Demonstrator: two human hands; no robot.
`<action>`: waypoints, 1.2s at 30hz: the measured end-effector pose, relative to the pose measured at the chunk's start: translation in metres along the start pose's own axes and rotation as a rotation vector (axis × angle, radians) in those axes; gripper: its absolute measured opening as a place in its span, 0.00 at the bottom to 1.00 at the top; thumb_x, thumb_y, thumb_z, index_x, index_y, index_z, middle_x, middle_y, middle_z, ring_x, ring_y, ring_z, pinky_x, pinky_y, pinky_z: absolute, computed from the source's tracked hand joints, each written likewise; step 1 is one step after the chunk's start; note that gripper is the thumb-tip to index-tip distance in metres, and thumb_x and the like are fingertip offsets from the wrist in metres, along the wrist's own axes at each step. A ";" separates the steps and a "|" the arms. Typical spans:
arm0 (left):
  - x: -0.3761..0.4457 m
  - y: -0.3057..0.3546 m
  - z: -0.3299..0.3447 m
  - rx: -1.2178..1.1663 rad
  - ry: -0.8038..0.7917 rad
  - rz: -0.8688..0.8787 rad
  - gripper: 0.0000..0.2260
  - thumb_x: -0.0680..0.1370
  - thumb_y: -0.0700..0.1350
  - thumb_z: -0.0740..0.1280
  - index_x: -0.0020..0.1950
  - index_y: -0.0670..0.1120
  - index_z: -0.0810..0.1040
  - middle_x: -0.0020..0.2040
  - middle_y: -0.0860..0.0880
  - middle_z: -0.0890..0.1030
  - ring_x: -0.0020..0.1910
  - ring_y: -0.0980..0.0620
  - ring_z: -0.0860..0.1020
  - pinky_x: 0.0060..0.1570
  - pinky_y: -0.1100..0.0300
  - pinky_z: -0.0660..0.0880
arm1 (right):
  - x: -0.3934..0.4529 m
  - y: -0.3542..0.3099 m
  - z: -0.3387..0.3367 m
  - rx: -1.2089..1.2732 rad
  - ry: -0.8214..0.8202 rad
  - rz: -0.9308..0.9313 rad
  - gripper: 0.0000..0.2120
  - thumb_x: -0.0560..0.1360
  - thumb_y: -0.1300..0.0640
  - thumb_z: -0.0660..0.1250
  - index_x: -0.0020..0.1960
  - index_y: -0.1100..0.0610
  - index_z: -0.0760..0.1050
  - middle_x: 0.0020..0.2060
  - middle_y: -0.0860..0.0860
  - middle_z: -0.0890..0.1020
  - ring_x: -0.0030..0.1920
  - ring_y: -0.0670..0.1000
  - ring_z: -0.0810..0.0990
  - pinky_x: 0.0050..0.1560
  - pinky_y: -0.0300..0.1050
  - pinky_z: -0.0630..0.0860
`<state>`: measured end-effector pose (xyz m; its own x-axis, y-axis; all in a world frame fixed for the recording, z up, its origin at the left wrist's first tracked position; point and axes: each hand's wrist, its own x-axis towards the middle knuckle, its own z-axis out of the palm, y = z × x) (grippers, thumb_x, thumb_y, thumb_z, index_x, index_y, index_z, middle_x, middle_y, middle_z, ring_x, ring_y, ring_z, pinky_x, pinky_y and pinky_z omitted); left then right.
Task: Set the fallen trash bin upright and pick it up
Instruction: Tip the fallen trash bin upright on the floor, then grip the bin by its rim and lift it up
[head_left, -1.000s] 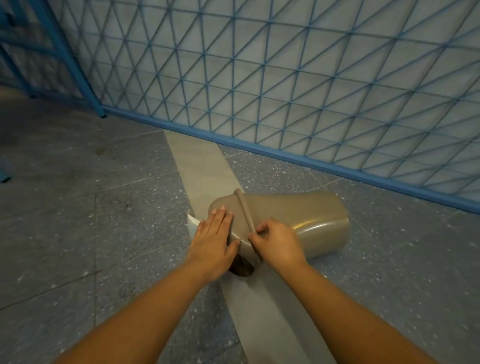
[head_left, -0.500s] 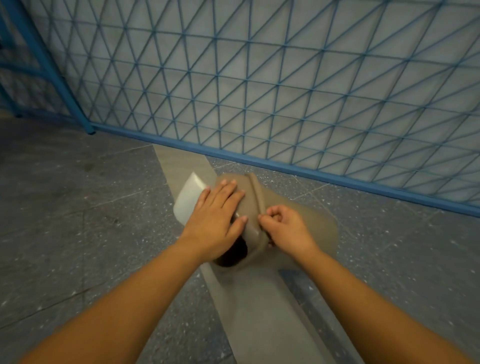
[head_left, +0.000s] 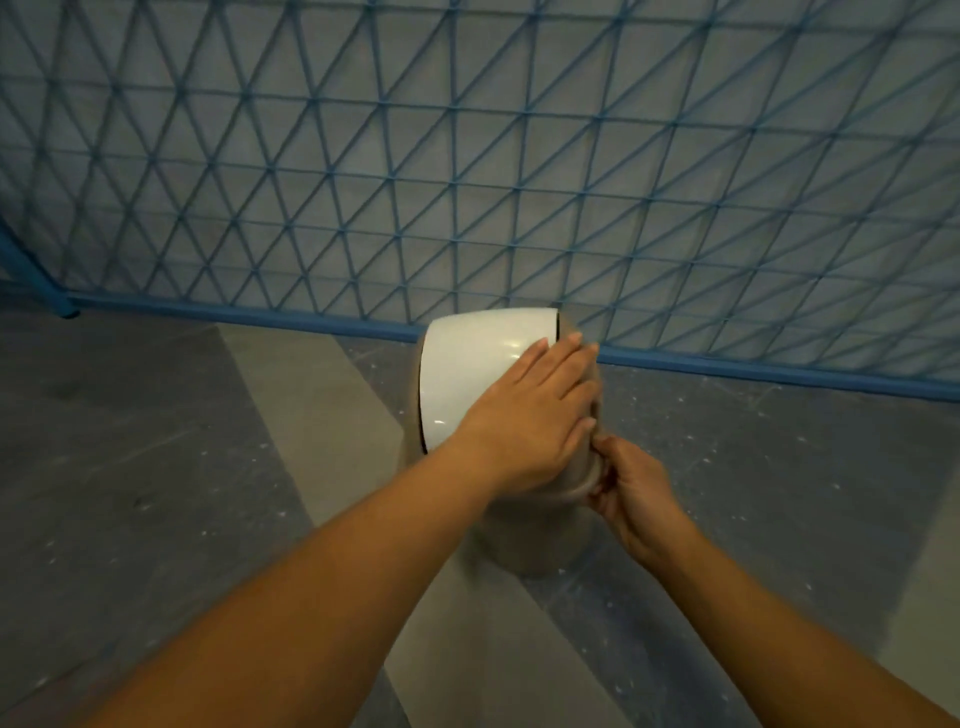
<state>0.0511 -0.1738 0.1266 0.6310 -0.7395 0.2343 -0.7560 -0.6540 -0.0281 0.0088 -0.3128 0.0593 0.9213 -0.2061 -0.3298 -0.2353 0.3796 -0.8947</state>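
Observation:
The beige trash bin (head_left: 540, 540) stands nearly upright on the floor in the middle of the head view, its white swing lid (head_left: 467, 374) facing up and toward me. My left hand (head_left: 530, 421) lies flat on top, fingers spread across the lid and the bin's rim. My right hand (head_left: 631, 493) is at the bin's right side, fingers pinched on the thin beige handle at the rim. The bin's lower body shows below my left wrist; its base rests on the pale floor strip.
A blue wire-mesh fence (head_left: 467, 182) with a blue bottom rail (head_left: 727, 366) runs close behind the bin. Grey speckled floor tiles (head_left: 130, 467) lie to the left and right, with a pale strip (head_left: 322, 415) crossing under the bin.
The bin has swung from lying on its side to nearly upright, with the white lid now on top. Both hands rose with it, and the view moved closer to the fence.

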 end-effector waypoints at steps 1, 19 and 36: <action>0.004 0.007 0.003 0.002 -0.006 0.016 0.24 0.81 0.53 0.48 0.75 0.46 0.62 0.80 0.45 0.51 0.78 0.49 0.44 0.76 0.52 0.40 | -0.001 -0.001 -0.007 0.011 -0.008 0.006 0.04 0.76 0.60 0.60 0.48 0.58 0.72 0.35 0.58 0.71 0.34 0.49 0.70 0.37 0.47 0.70; -0.044 -0.035 0.026 -0.737 0.528 -0.919 0.22 0.80 0.51 0.53 0.74 0.51 0.62 0.77 0.47 0.60 0.76 0.48 0.56 0.75 0.50 0.51 | -0.009 0.015 -0.042 -0.073 0.012 0.037 0.10 0.78 0.53 0.60 0.45 0.57 0.76 0.33 0.54 0.80 0.33 0.50 0.82 0.33 0.45 0.80; -0.081 -0.058 0.042 -1.497 0.158 -1.398 0.06 0.76 0.45 0.66 0.45 0.44 0.80 0.37 0.45 0.81 0.30 0.49 0.77 0.23 0.62 0.75 | -0.022 0.018 -0.042 -0.088 0.034 -0.057 0.11 0.77 0.57 0.62 0.57 0.57 0.79 0.38 0.56 0.85 0.35 0.51 0.81 0.34 0.43 0.81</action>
<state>0.0517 -0.0827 0.0685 0.8293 0.1114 -0.5476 0.5481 0.0284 0.8359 -0.0287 -0.3391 0.0384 0.9232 -0.2563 -0.2865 -0.2108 0.2857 -0.9349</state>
